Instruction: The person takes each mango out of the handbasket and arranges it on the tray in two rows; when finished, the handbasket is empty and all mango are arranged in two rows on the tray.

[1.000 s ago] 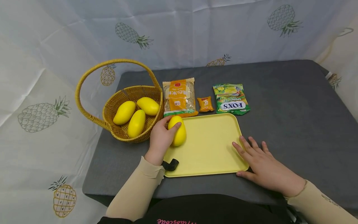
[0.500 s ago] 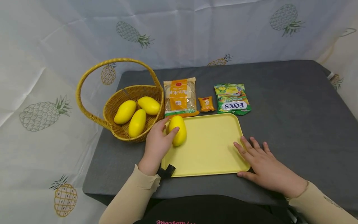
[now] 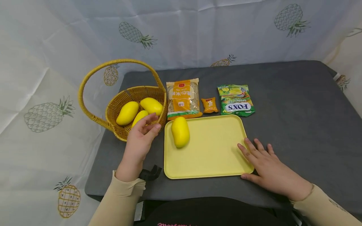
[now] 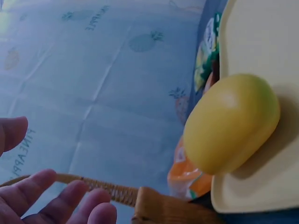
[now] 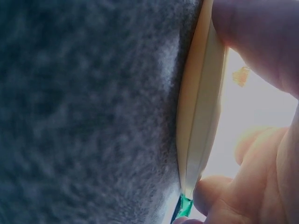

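Observation:
A yellow mango lies at the left end of the pale yellow tray; it shows large in the left wrist view too. My left hand holds nothing and hovers at the near right rim of the wicker basket, fingers loosely bent. Inside the basket are three more mangoes, one at the left, one at the right, and a front one partly hidden behind my fingers. My right hand rests with spread fingers over the tray's right edge, its thumb by the near right corner.
Behind the tray lie a bag of rice noodles, a small orange packet and a green Fox's candy bag. The basket's tall handle arches up at the left. Grey cloth covers the table, with a pineapple-print curtain behind.
My left hand has let go of the mango on the tray and moved left to the basket. The mango stays at the tray's left end. My right hand keeps its place.

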A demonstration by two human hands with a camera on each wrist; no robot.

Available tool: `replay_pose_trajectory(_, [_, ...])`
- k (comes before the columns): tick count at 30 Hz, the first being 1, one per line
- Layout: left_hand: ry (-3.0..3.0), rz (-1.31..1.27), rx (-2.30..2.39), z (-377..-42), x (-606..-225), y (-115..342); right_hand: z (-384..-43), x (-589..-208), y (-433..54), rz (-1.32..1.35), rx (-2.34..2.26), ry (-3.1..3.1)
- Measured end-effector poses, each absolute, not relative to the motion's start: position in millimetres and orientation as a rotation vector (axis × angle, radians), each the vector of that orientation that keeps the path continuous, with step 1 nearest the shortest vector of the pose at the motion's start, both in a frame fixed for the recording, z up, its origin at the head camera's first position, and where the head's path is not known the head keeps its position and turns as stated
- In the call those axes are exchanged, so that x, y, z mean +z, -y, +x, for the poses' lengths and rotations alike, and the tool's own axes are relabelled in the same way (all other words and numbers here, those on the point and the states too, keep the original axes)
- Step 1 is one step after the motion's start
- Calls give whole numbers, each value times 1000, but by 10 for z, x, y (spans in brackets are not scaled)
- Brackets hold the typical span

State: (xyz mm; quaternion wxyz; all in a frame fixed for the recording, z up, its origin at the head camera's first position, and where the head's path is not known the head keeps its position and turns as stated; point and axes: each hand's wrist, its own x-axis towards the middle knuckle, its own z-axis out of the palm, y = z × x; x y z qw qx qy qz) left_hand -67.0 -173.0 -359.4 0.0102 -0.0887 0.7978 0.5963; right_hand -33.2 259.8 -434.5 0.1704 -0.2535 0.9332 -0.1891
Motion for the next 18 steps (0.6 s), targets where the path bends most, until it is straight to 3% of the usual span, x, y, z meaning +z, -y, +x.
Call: replay_pose_trajectory(18, [-2584,-302,1965,-953,-3522,2298,-325,-4387,-2601,-718,-567,-2650])
